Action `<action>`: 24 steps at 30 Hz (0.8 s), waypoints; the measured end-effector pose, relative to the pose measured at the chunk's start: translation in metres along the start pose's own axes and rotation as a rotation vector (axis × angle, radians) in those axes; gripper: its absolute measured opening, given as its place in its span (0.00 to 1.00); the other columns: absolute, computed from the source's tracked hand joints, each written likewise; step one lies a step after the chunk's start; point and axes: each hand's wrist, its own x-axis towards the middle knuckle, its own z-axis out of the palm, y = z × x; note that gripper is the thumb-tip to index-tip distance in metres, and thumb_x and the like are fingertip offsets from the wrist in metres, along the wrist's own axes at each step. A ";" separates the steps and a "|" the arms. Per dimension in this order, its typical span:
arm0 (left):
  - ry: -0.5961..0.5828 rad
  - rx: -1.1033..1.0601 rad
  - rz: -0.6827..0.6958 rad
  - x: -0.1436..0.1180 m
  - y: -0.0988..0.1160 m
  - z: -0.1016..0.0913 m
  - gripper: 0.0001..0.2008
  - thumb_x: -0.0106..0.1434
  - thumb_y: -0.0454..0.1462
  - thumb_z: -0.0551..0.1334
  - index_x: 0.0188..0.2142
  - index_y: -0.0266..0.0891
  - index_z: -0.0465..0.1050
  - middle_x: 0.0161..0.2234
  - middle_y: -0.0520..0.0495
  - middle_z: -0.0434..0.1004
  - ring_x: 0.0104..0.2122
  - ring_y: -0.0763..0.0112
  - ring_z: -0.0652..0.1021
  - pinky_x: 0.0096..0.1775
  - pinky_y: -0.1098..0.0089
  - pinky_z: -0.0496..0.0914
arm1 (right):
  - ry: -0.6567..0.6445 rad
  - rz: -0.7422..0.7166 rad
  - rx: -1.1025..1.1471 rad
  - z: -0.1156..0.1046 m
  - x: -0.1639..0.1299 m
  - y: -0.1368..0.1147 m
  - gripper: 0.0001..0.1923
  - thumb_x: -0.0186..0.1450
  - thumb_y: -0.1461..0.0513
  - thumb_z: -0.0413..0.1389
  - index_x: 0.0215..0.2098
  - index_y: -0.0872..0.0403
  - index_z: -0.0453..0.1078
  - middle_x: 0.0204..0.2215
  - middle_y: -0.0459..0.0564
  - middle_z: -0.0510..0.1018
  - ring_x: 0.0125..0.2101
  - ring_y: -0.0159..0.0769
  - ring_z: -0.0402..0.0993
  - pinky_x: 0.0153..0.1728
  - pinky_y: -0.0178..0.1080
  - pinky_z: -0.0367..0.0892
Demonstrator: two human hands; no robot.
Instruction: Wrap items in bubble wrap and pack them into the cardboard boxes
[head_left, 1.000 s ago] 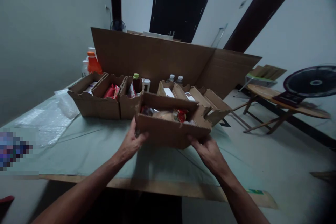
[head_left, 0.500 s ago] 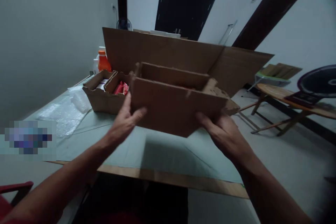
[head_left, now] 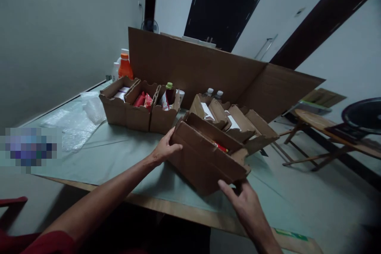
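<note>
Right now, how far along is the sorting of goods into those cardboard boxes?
Done, by the look of it: three brown cardboard boxes stand in a row on the green-covered table, filled with packets and a bottle. In hand: the left hand and right hand grip a tilted brown cardboard box with something red inside. Left: the open boxes behind it, and the orange-capped bottle outside any box.
</note>
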 end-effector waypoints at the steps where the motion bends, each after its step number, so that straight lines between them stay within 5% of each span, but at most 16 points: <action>1: -0.002 0.039 -0.011 0.004 -0.006 -0.003 0.36 0.52 0.38 0.64 0.62 0.34 0.64 0.56 0.41 0.76 0.56 0.52 0.74 0.57 0.56 0.69 | -0.005 0.015 0.024 0.005 -0.009 0.009 0.29 0.57 0.43 0.59 0.49 0.52 0.68 0.49 0.58 0.80 0.51 0.52 0.77 0.51 0.50 0.73; 4: 0.042 0.137 -0.012 0.014 -0.019 -0.013 0.34 0.52 0.37 0.62 0.61 0.34 0.66 0.57 0.40 0.74 0.58 0.51 0.72 0.59 0.55 0.67 | -0.013 0.064 0.062 0.012 -0.021 0.030 0.31 0.57 0.44 0.60 0.53 0.50 0.67 0.51 0.57 0.79 0.51 0.51 0.77 0.48 0.46 0.75; 9: 0.227 0.330 0.022 -0.008 -0.030 -0.003 0.38 0.59 0.41 0.64 0.67 0.37 0.55 0.70 0.35 0.53 0.70 0.50 0.54 0.68 0.48 0.46 | 0.000 0.109 0.137 0.012 0.003 0.052 0.40 0.54 0.45 0.63 0.60 0.51 0.60 0.57 0.61 0.74 0.49 0.52 0.78 0.44 0.47 0.77; 16: 0.115 0.349 0.036 -0.029 -0.044 0.040 0.35 0.69 0.50 0.55 0.70 0.42 0.51 0.72 0.39 0.46 0.72 0.55 0.48 0.70 0.52 0.43 | -0.152 0.096 0.087 0.045 0.034 0.052 0.24 0.58 0.46 0.58 0.47 0.51 0.69 0.40 0.54 0.83 0.37 0.50 0.81 0.37 0.46 0.76; 24: 0.117 0.296 0.049 -0.015 -0.064 0.027 0.35 0.71 0.55 0.48 0.71 0.42 0.49 0.73 0.43 0.45 0.72 0.59 0.47 0.70 0.55 0.43 | -0.112 0.063 -0.069 0.065 0.043 0.041 0.22 0.62 0.44 0.53 0.43 0.51 0.71 0.35 0.53 0.83 0.31 0.46 0.79 0.30 0.43 0.73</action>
